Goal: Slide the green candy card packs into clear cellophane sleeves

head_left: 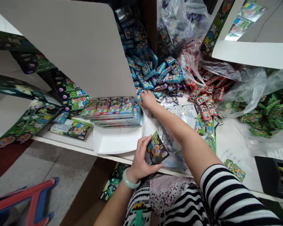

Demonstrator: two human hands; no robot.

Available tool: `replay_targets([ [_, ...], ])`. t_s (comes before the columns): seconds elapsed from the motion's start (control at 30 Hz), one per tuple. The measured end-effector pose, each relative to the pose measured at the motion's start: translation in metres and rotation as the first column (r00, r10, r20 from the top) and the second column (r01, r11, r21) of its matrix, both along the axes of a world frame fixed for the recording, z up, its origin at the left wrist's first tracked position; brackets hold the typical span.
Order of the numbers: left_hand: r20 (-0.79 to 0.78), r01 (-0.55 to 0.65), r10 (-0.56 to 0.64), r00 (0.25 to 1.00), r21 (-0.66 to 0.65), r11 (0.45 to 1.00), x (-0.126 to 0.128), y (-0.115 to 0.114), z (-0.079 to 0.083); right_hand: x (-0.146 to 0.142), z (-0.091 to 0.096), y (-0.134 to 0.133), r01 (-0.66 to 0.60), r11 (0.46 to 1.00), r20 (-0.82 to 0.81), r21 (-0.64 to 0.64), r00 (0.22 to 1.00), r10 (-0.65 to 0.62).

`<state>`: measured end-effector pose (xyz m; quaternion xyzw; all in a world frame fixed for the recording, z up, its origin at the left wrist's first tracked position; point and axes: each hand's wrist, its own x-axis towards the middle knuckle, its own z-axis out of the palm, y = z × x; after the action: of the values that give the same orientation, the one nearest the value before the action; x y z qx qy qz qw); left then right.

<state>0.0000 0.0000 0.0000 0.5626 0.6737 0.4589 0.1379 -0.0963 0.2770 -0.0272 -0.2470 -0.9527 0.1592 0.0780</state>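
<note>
My left hand (141,157), with a pale green bangle at the wrist, is closed around a black-and-green printed packet (157,149) above the front of the table. My right arm reaches forward across the table. My right hand (148,99) is at the near edge of a heap of small blue packs (153,73), its fingers curled down. Whatever those fingers grip is hidden. Left of the right hand, an open white display box (118,139) holds stacked rows of colourful printed packs (115,108), with its tall white flap raised behind them.
Small red packs (206,94) and green packs (271,113) lie in clear plastic bags to the right. Flat clear packets (182,111) lie beneath my right arm. A black tape dispenser (272,177) stands at the right edge. A red-and-blue stool (35,201) is on the floor.
</note>
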Motion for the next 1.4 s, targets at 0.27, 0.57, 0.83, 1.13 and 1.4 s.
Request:
replay_targets([
  [0.27,-0.014,-0.025,0.026,1.0,0.048,0.999,-0.002,0.0,-0.001,0.071,0.036,0.02,0.166,0.971,-0.205,-0.169,0.958,-0.199],
  [0.57,-0.123,-0.068,0.076,0.989,0.066,0.995,0.002,0.018,-0.001,0.277,0.105,-0.007,0.234,0.972,0.072,-0.014,0.97,-0.233],
  [0.83,-0.208,-0.081,0.078,0.975,-0.007,0.997,0.023,0.034,0.009,0.33,0.08,-0.006,0.254,0.957,0.132,-0.142,0.963,-0.236],
  [1.13,-0.074,0.168,-0.182,0.981,-0.164,0.972,0.042,0.04,0.008,0.382,0.036,0.003,-0.187,0.962,0.177,-0.201,0.959,0.223],
  [1.4,-0.237,0.182,-0.213,0.948,-0.145,0.973,0.048,0.04,0.008,0.397,0.084,-0.043,-0.129,0.991,-0.312,-0.033,0.944,0.112],
])
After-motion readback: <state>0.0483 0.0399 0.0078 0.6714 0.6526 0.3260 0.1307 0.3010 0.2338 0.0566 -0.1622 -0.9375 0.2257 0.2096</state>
